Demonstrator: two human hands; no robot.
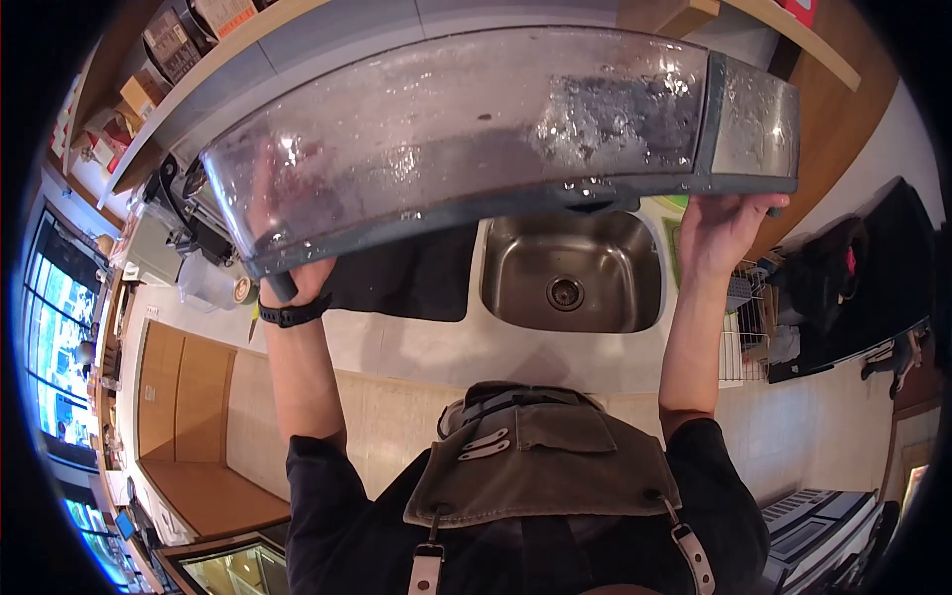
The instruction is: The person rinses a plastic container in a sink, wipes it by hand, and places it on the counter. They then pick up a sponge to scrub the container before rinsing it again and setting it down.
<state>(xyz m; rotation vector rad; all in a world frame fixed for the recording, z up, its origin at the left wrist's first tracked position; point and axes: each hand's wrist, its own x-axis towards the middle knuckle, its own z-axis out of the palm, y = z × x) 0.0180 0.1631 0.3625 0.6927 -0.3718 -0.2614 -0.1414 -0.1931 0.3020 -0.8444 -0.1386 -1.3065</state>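
A large clear container [436, 129] with a dark grey rim, wet with droplets, is held up in front of me above the counter. My left hand [305, 280], below a black wristband, supports its lower left end; the fingers show partly through the clear wall. My right hand [729, 230] holds the underside at the right end, with fingers against the grey base. Beneath the container lie a steel sink [570, 273] and a black mat [407, 278] on the white counter [397, 347].
Shelves with boxes [171, 45] stand at the upper left. A clear jug [206, 286] and a cup [241, 289] are left of my left hand. A wire rack [744, 342] stands right of the sink, near dark cloth [838, 268]. Wooden cabinets [178, 392] are lower left.
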